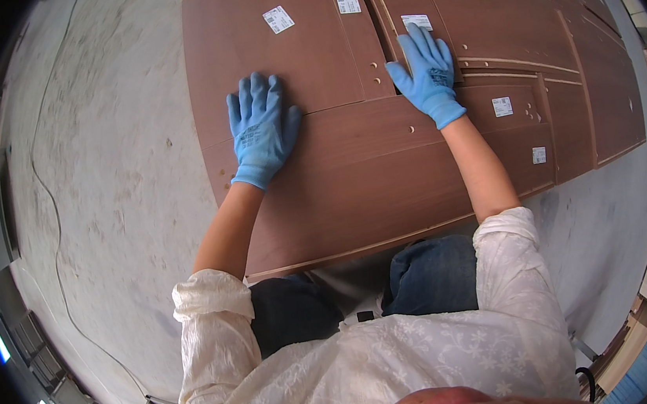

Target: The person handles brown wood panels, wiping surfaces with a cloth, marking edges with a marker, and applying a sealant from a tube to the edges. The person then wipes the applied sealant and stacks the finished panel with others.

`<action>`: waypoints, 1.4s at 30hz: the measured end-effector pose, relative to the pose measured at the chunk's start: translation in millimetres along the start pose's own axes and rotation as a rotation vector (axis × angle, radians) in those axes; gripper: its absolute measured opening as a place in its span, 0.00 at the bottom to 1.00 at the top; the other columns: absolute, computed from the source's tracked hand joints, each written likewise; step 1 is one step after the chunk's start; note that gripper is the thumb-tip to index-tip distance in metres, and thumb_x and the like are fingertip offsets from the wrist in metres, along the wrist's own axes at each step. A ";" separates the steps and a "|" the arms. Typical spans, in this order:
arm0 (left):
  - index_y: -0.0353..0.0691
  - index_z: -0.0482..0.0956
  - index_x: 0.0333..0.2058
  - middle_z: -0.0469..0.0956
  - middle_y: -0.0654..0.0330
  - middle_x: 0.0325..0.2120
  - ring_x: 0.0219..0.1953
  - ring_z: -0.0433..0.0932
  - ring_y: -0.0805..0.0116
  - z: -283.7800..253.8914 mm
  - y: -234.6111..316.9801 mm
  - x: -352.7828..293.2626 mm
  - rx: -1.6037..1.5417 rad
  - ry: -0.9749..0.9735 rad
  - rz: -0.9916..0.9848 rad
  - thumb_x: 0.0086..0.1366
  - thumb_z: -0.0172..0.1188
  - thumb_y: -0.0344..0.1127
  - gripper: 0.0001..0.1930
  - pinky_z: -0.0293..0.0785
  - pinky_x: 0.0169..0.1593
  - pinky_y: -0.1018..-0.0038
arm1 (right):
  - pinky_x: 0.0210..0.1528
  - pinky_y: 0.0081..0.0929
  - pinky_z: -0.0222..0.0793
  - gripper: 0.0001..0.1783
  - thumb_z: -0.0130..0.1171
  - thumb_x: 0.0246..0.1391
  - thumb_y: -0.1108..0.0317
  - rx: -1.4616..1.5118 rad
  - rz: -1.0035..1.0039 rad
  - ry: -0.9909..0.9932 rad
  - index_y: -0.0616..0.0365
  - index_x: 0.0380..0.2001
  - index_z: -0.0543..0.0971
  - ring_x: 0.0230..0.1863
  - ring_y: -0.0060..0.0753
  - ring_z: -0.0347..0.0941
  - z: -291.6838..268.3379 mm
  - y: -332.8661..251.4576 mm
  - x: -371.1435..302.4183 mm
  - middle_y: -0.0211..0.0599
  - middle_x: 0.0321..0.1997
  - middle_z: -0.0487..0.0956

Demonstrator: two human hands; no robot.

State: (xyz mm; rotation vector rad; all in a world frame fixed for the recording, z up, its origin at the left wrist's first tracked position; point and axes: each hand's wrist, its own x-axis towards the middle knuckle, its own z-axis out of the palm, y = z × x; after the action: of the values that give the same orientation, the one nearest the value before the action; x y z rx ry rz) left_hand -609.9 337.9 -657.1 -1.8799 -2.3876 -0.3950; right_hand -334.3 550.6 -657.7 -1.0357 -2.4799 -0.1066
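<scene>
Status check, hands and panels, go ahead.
Left hand flat, open on large brown panel. Right hand flat on small labelled panel. Nothing on top of either.

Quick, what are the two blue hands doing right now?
Left hand: open, flat on a brown wooden panel, holding nothing.
Right hand: open, flat on a smaller panel, holding nothing.

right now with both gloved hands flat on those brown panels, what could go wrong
The right hand lies partly on a narrow panel beside seams; fingers could get pinched if a board slides. The left hand presses a large panel near the stack's edge, so it might shift toward the concrete floor.
</scene>
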 end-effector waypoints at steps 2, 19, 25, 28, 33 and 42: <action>0.42 0.65 0.72 0.59 0.44 0.74 0.77 0.53 0.43 -0.2 0.1 0.6 -0.001 -0.003 0.003 0.72 0.53 0.54 0.35 0.41 0.78 0.46 | 0.77 0.54 0.47 0.35 0.55 0.66 0.41 -0.040 0.041 -0.089 0.57 0.64 0.74 0.77 0.49 0.59 3.2 4.7 -4.8 0.45 0.78 0.64; 0.39 0.65 0.71 0.60 0.42 0.73 0.76 0.54 0.39 -4.0 -1.1 0.0 -0.037 0.023 0.014 0.72 0.54 0.53 0.36 0.42 0.77 0.43 | 0.77 0.56 0.48 0.36 0.59 0.63 0.43 0.049 -0.054 -0.013 0.60 0.63 0.75 0.77 0.52 0.59 -23.5 -12.5 -5.4 0.49 0.76 0.66; 0.38 0.65 0.71 0.60 0.40 0.73 0.76 0.53 0.39 -5.5 -1.4 1.5 -0.052 0.011 0.017 0.71 0.56 0.52 0.36 0.43 0.77 0.43 | 0.74 0.60 0.57 0.32 0.59 0.65 0.48 0.486 -0.137 -0.133 0.61 0.61 0.76 0.74 0.60 0.64 -145.2 -71.1 -47.3 0.54 0.74 0.69; 0.38 0.64 0.72 0.59 0.41 0.73 0.77 0.52 0.39 -4.0 -2.0 2.4 -0.078 0.022 0.023 0.71 0.56 0.51 0.36 0.42 0.77 0.43 | 0.72 0.64 0.56 0.27 0.57 0.66 0.50 0.580 -0.124 -0.421 0.60 0.57 0.78 0.73 0.57 0.68 -243.2 -108.5 -89.4 0.54 0.72 0.71; 0.37 0.63 0.72 0.56 0.42 0.75 0.77 0.50 0.38 -4.4 -1.4 7.6 -0.110 -0.061 -0.009 0.68 0.59 0.52 0.39 0.41 0.77 0.41 | 0.69 0.63 0.61 0.17 0.64 0.55 0.57 0.451 0.008 -0.659 0.58 0.42 0.83 0.64 0.51 0.74 -328.6 -137.7 -147.9 0.49 0.60 0.81; 0.32 0.62 0.72 0.59 0.39 0.74 0.76 0.55 0.37 -84.6 18.6 -4.9 -0.091 -0.053 0.005 0.71 0.59 0.52 0.39 0.50 0.77 0.47 | 0.56 0.47 0.71 0.07 0.64 0.47 0.66 0.699 0.155 -0.570 0.55 0.30 0.80 0.47 0.46 0.78 -380.5 -123.4 -174.3 0.40 0.42 0.81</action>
State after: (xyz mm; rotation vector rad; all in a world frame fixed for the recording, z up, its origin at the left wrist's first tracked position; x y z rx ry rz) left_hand -599.1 316.3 -573.8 -1.9577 -2.4377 -0.4675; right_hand -169.7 257.4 -379.6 -1.0114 -2.5461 1.1598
